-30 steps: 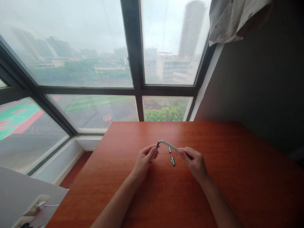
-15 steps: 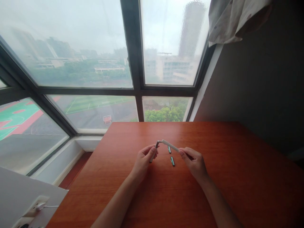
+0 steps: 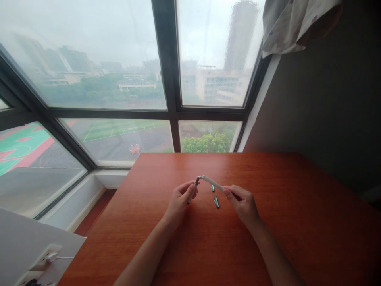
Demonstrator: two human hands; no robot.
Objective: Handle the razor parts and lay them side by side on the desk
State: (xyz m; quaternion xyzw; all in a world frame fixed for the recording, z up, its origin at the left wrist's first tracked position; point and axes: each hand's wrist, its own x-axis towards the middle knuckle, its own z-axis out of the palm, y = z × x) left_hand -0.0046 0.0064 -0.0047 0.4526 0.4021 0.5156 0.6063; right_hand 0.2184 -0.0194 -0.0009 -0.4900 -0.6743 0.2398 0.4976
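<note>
fingers [image 3: 187,186] of our left hand [image 3: 179,201] pinch the grey strip [image 3: 197,181] and our right hand [image 3: 242,203] pinches the white bar [image 3: 212,182], joined in a peak over the table [image 3: 297,222], two batteries [image 3: 216,201] lying loose beneath, not yet inside

— Quick look down: what are you wearing?
— My left hand [image 3: 178,200] and right hand [image 3: 243,203] are bare. My left forearm [image 3: 145,254] and right forearm [image 3: 274,258], both slim, run bare as well, right to the bottom of the view.
</note>
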